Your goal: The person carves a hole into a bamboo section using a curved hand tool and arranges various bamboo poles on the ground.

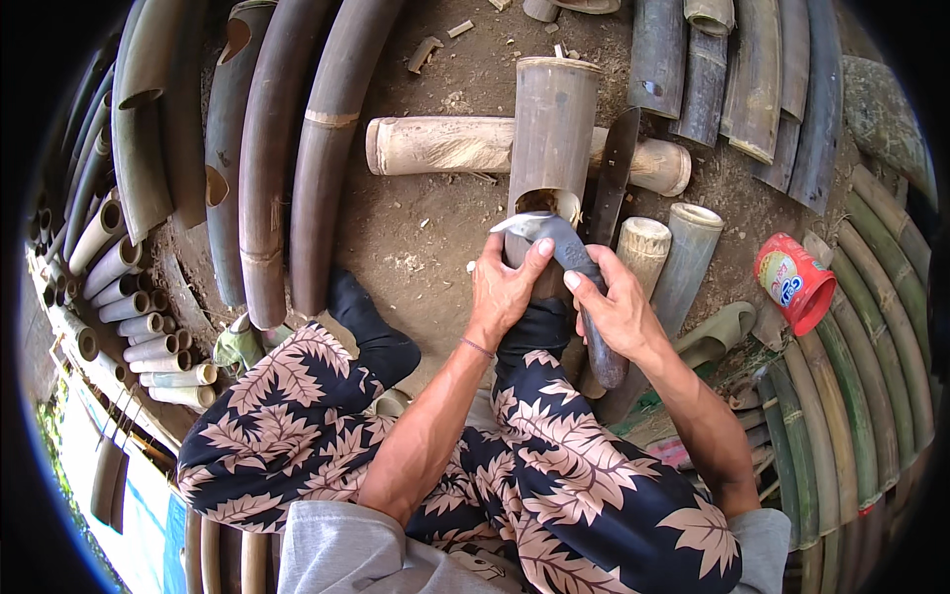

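Observation:
A brown bamboo tube [556,119] with a notch cut in its side rests across a pale bamboo log [440,146], its near end at my foot. My left hand [500,289] is closed around the tube's near part, the thumb pressed to the blade of a hooked knife [570,247]. The curved grey blade lies at the notch's near edge. My right hand [623,312] is wrapped around the knife's long dark handle, which points down toward my knee. The left fingers' undersides are hidden. A dark machete blade [616,163] leans over the log beside the tube.
Long dark bamboo lengths [272,158] stand at left, with cut tubes [148,327] stacked beyond. Split bamboo [752,79] lies at far right. Two short tubes [645,247] stand near my right hand. A red container [795,282] sits on green bamboo poles [841,376]. Shavings litter the ground.

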A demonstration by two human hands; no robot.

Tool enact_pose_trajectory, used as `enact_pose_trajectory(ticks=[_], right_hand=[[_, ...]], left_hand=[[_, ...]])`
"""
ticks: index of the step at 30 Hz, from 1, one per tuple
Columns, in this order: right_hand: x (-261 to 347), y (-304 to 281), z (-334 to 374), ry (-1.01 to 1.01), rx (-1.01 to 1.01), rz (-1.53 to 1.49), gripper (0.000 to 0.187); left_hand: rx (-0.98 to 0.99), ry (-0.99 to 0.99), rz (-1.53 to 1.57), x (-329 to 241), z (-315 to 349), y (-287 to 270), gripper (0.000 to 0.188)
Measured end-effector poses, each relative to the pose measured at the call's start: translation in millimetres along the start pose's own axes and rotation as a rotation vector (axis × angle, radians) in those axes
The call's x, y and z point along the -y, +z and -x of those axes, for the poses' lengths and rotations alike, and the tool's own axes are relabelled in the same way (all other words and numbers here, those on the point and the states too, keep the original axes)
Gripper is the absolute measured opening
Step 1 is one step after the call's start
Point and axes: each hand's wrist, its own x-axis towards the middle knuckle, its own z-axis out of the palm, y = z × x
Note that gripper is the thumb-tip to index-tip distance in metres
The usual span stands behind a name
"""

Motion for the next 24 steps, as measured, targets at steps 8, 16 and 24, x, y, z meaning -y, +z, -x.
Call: enact_pose_trajectory(ticks=[8, 16, 24], right_hand=[[-32.3, 19.7, -8.8, -0.115, -0.181, -0.115, 0.049], [15.2, 12.2, 37.3, -0.546, -0.372, -0.612, 0.029], [43.9, -55.5, 51.5, -1.072, -0.582, 1.109, 0.069]], left_hand=[[-0.008, -0.207, -0.233, -26.5, -0.7, 2.8, 0.085], [0.460, 0.042, -0.284, -87.7, 103.8, -8.6, 0.074], [0.500, -0.136, -0.198, -151.1, 84.3, -14.8, 0.059]])
